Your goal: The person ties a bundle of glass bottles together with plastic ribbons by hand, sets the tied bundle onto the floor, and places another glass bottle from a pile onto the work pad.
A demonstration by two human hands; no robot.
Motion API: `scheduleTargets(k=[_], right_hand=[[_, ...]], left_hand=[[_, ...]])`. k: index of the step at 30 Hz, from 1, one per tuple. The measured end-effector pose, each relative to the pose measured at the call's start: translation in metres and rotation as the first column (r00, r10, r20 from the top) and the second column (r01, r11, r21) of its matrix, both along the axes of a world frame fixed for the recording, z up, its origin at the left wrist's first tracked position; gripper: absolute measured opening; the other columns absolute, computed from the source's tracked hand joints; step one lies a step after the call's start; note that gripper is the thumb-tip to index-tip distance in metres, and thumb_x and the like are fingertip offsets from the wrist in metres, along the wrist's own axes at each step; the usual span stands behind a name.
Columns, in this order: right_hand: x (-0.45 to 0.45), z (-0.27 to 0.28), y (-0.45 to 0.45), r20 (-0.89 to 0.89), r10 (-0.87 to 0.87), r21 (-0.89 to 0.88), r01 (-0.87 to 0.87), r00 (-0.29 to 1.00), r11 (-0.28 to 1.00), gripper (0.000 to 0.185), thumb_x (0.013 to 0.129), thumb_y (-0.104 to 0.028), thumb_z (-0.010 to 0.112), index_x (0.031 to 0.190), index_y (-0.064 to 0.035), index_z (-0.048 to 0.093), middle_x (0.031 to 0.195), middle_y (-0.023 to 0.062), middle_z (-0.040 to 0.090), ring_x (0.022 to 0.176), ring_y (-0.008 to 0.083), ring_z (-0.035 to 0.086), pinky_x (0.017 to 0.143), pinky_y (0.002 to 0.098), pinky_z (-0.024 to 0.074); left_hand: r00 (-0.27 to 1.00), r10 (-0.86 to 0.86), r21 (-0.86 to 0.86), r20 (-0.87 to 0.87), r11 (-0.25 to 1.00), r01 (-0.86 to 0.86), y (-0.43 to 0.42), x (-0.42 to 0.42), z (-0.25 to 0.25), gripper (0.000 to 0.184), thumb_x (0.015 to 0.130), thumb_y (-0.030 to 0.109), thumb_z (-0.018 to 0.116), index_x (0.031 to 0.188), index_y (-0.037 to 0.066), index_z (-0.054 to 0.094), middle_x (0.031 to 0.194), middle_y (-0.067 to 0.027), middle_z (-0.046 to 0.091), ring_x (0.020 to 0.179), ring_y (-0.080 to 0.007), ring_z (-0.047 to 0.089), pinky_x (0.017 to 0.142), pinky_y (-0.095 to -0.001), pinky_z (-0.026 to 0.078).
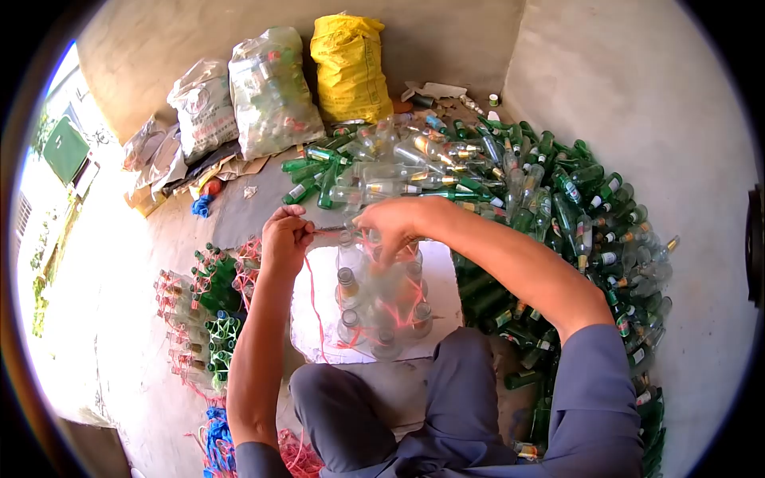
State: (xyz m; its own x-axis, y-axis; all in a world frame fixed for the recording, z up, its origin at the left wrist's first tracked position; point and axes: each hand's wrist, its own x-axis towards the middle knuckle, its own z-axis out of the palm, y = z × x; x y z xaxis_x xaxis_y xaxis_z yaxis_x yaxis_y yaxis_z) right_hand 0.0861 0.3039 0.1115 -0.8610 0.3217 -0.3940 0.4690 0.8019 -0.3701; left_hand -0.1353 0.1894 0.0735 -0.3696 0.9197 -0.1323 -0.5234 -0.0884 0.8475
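Observation:
On a white board (307, 299) in front of my knees stands a bundle of clear glass bottles (348, 291), with pink plastic twine (390, 311) strung around and between their necks. My left hand (287, 237) is closed in a pinch on the twine at the bundle's far left corner; a loose end hangs down from it onto the board. A short stretch runs taut from there toward my right hand (398, 225). That hand is bent over the far bottles, fingers curled down among the necks and closed at the twine; its fingertips are partly hidden.
A large heap of loose green and clear bottles (550, 199) curves around the back and right. Bottles tied in bundles (211, 279) stand at the left, near blue twine (217, 442). Filled sacks (275, 95) and a yellow sack (351, 68) lean against the back wall.

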Motion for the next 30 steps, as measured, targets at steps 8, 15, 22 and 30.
scheduleTargets(k=[8,15,22,30], right_hand=[[-0.008,0.016,-0.009,0.083,-0.046,-0.015,0.047,0.996,0.999,0.073,0.053,-0.036,0.089,0.11,0.0035,0.067,0.087,0.018,0.071,0.075,0.0289,0.069,0.065,0.0397,0.0557],[-0.006,0.018,-0.011,0.067,-0.014,0.029,0.012,0.998,1.0,0.067,0.051,-0.036,0.088,0.104,-0.0023,0.067,0.076,0.0147,0.069,0.07,0.03,0.067,0.062,0.0424,0.0523],[0.001,0.023,-0.016,-0.024,-0.008,0.043,0.009,1.0,0.999,0.065,0.051,-0.036,0.087,0.102,-0.0029,0.066,0.077,0.0147,0.069,0.072,0.0302,0.068,0.066,0.0424,0.0524],[0.003,0.007,-0.01,-0.157,0.029,0.074,-0.018,0.987,0.997,0.068,0.054,-0.032,0.091,0.108,0.0039,0.069,0.09,0.0189,0.072,0.078,0.0304,0.071,0.065,0.0417,0.0569]], left_hand=[[0.976,-0.058,0.013,-0.21,0.998,0.062,0.026,0.004,0.032,0.018,0.08,-0.012,0.05,0.095,-0.003,0.056,0.071,-0.01,0.054,0.056,-0.0154,0.051,0.047,-0.0253,0.038],[0.974,0.045,0.029,-0.222,0.999,-0.04,0.057,0.021,0.045,0.022,0.077,-0.014,0.049,0.094,-0.003,0.055,0.067,-0.01,0.053,0.05,-0.0154,0.046,0.043,-0.0265,0.035],[0.969,0.007,0.136,-0.247,0.99,0.028,0.036,0.048,0.067,0.024,0.075,-0.013,0.052,0.095,-0.001,0.053,0.068,-0.0077,0.054,0.051,-0.0123,0.044,0.046,-0.0244,0.032],[0.896,-0.146,0.074,-0.42,0.978,0.193,-0.066,0.097,0.038,0.018,0.081,-0.009,0.051,0.094,0.004,0.05,0.066,-0.003,0.051,0.055,-0.0078,0.041,0.051,-0.0228,0.031]])
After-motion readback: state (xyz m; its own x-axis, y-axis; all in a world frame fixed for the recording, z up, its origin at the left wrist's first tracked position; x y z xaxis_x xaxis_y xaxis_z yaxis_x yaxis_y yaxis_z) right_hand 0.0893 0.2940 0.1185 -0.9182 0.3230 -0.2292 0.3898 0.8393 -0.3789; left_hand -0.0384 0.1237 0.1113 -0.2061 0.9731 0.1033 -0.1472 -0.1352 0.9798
